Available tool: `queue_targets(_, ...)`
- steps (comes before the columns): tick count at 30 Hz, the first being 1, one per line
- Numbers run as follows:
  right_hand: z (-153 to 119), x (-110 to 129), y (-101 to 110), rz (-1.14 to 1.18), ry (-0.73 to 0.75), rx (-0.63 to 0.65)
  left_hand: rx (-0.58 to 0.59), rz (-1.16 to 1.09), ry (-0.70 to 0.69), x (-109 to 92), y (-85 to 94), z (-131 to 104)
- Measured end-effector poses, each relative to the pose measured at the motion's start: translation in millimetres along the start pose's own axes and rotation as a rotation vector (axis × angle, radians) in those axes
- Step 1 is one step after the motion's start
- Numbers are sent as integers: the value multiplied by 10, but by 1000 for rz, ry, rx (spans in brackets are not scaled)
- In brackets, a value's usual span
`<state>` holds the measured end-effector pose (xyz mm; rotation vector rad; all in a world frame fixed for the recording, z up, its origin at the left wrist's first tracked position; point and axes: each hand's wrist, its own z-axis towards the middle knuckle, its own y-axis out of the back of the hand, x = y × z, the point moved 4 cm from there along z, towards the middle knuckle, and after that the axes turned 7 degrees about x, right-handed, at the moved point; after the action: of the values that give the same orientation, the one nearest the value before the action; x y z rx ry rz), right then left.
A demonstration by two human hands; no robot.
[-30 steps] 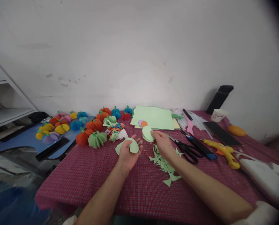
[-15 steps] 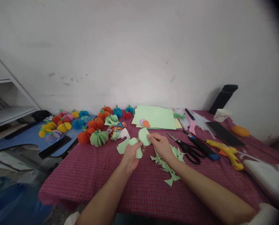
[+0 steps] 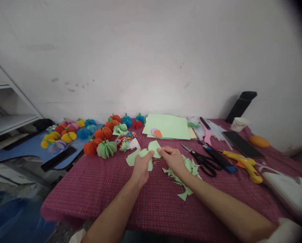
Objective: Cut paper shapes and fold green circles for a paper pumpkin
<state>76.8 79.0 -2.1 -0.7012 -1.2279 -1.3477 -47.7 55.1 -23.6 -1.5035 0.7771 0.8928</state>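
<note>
My left hand (image 3: 142,165) pinches light green paper pieces (image 3: 144,153) over the checked cloth. Between the thumb and fingers of my right hand (image 3: 172,159) is the edge of a rounded green piece (image 3: 154,147), which touches or overlaps the pieces in my left hand. Another green sheet (image 3: 132,158) lies just left of my left hand. Green scraps (image 3: 183,194) are scattered beside and partly under my right forearm. Black scissors (image 3: 204,162) lie open to the right of that hand. Left of both hands stands a green paper pumpkin (image 3: 106,149).
The red checked table (image 3: 102,192) meets the wall. Orange paper pumpkins (image 3: 104,133) stand left, green sheets (image 3: 168,126) lie at the back. To the right are a blue-black cutter (image 3: 223,161), yellow glue gun (image 3: 244,163), black phone (image 3: 242,144) and paper cup (image 3: 239,124).
The rounded green piece and my right hand have shifted slightly left and down, and the piece is now turned differently. My left hand has barely moved.
</note>
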Motion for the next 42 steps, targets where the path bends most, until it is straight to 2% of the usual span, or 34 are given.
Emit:
queue_targets(3,-16,56,-19,-43,61,24,-31,21,-8,8,18,10)
queue_targets(8,18,51,10,77,42,-21,21,-8,6,20,-8,4)
queue_targets(13,58,105,52,-4,60,54,44,-4,4,10,-18,-5)
queue_targets(18,42,152,71,-51,101,6,33,6,9,10,-9,-5)
queue_targets(23,42,78,52,-77,98,-13,45,-16,25,23,-23,-13)
queue_targets(26,67,91,89,-197,189,20,60,-78,71,16,-22,-5)
queue_targets(31,55,189,102,-610,373,59,118,-358,233,16,-15,13)
queue_targets(35,-63,240,-61,-780,360,180,160,-426,213,17,-24,25)
queue_targets(42,-229,314,-220,-814,301,220,18,-322,183,57,-16,14)
